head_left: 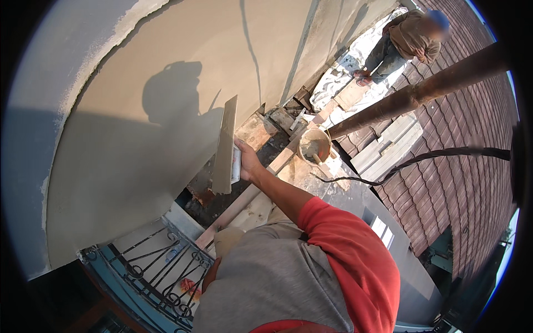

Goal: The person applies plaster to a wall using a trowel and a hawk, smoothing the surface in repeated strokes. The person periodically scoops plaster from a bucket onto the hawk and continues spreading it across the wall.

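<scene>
My right hand (251,161) is closed round the pale handle of a long plastering float (225,147). The float's flat blade stands nearly on edge in the picture, close to the wall (139,161) coated in smooth grey-beige plaster. Whether the blade touches the wall, I cannot tell. Beyond the right hand, a bucket (315,143) holds some wet mortar, and a tool handle leans inside it. Only a sliver of my left arm shows beside my grey shirt; the left hand is hidden.
Wooden planks (288,152) and rubble lie along the wall's foot. A rusty pole (411,97) slants across the right, above a dark cable (422,161) and a tiled roof (461,183). Another person (408,41) stands at the far right. An iron railing (161,266) is at lower left.
</scene>
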{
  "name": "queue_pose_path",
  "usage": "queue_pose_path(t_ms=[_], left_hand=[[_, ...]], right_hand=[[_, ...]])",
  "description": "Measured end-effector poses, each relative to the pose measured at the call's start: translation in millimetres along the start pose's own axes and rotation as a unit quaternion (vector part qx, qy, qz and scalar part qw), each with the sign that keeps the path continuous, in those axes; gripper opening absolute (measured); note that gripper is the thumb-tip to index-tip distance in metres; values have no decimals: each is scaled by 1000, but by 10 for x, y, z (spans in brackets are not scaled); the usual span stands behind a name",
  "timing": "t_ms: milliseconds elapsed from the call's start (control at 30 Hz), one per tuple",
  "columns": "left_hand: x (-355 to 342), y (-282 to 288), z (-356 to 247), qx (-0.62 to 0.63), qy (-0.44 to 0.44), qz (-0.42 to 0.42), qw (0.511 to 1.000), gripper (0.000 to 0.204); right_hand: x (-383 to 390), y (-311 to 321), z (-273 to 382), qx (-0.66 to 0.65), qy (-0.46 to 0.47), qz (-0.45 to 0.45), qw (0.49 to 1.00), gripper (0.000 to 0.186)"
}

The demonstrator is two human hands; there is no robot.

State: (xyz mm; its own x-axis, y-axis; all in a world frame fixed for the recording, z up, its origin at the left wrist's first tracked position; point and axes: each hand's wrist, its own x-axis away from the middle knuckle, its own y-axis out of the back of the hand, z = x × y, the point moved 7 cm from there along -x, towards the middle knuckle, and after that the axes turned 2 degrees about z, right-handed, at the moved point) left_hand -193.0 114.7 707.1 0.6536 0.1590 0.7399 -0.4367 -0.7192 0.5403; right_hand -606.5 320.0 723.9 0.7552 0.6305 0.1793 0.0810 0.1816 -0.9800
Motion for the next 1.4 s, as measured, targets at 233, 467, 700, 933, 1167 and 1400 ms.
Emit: queue_pose_path(t_ms=[233, 467, 700, 933, 1167, 1400], left_hand=[[-820, 362, -1261, 121, -21, 3, 992, 53], [-1255, 482, -2141, 301, -99, 72, 946, 58], [-1160, 469, -1692, 321, 14, 16, 947, 66], [-1088, 150, -1830, 534, -5, 64, 843, 73], [-814, 274, -1633, 656, -13, 82, 750, 68], [-805, 445, -1705, 759, -151, 144, 617, 70]], right_hand=[[256, 285, 435, 100, 23, -138, 985, 56], [245, 168, 662, 87, -52, 4, 995, 51], [185, 561, 946, 220, -95, -68, 969, 32], [-30, 529, 408, 267, -161, -88, 946, 26], [-29, 448, -316, 295, -222, -120, 922, 37], [180, -129, -966, 222, -232, 117, 940, 38]])
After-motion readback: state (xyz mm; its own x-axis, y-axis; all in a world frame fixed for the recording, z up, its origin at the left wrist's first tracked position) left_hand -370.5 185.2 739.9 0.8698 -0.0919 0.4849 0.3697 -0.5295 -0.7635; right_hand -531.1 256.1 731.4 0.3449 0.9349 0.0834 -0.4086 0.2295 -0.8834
